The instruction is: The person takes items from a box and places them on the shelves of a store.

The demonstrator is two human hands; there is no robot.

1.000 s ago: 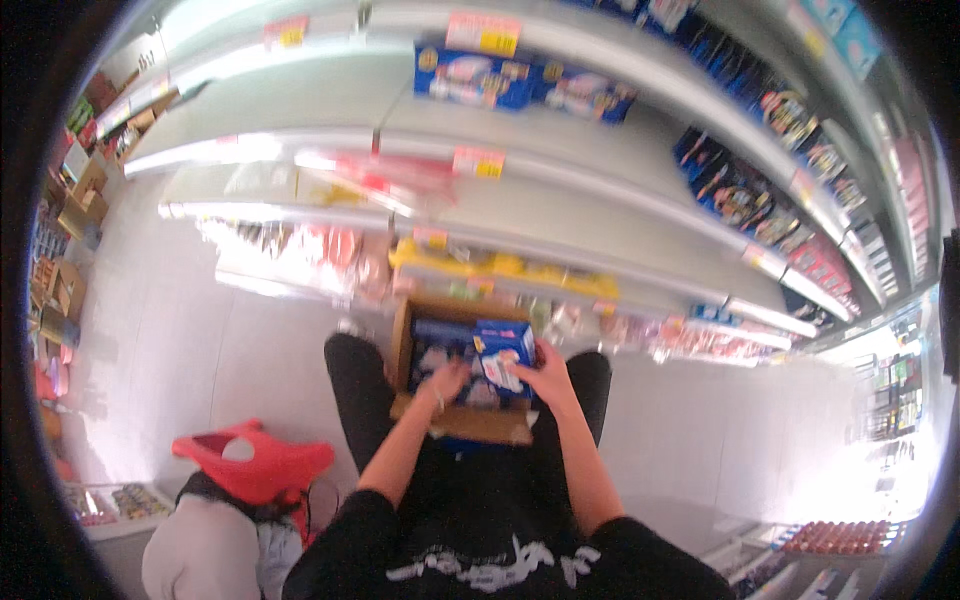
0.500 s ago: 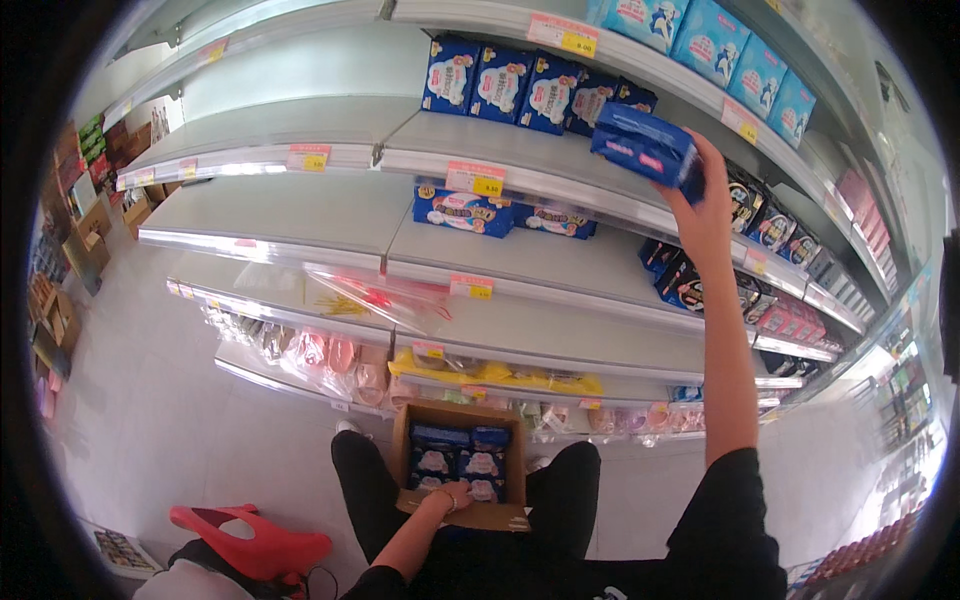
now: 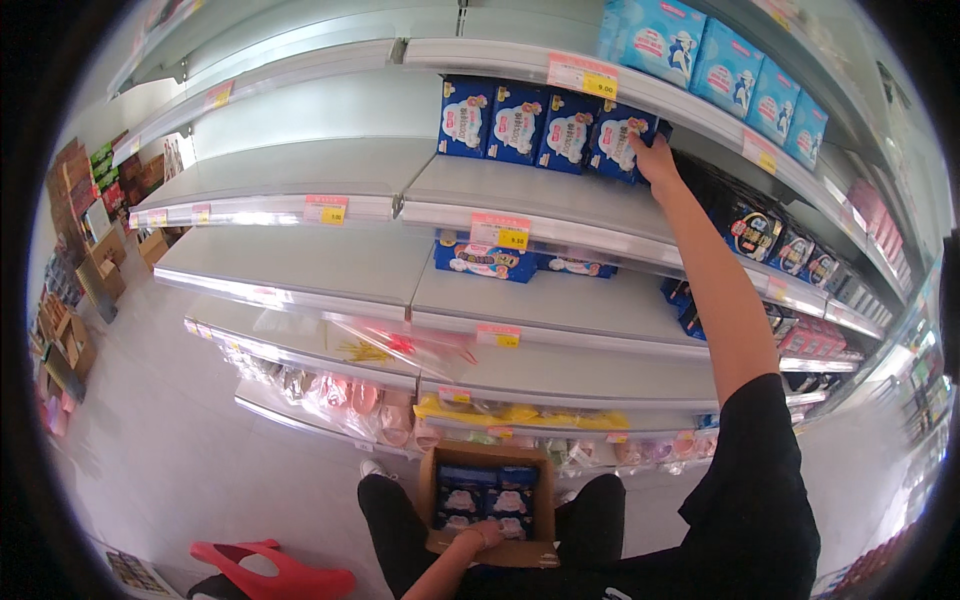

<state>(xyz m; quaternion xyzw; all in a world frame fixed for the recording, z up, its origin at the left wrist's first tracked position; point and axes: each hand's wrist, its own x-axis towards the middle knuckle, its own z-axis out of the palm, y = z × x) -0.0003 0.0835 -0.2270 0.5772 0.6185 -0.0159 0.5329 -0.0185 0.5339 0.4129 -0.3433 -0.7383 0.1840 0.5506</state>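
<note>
My right hand (image 3: pixel 654 163) is closed around the right edge of a dark blue soft pack (image 3: pixel 612 143), which stands upright on the upper-middle shelf. That pack is the rightmost of a front row of matching blue packs (image 3: pixel 516 122) with white cloud-shaped labels. Below, an open cardboard box (image 3: pixel 544 500) sits between my knees, filled with more blue packs (image 3: pixel 461 499). My left hand (image 3: pixel 485 536) rests at the box's near side, touching the packs there; its fingertips are too small and hidden to show whether they grip one.
Light blue packs (image 3: pixel 735 75) stand on the shelf above. Black packs (image 3: pixel 755 228) line the shelf to the right. Fewer blue packs (image 3: pixel 485 262) lie one shelf lower. Bagged slippers (image 3: pixel 350 395) hang low. A red plastic stool-like object (image 3: pixel 290 575) is on the floor at left.
My right hand has carried the blue pack from the shelf's front edge back and left, turning it upright beside the others. The view has shifted; my left hand stays at the box.
</note>
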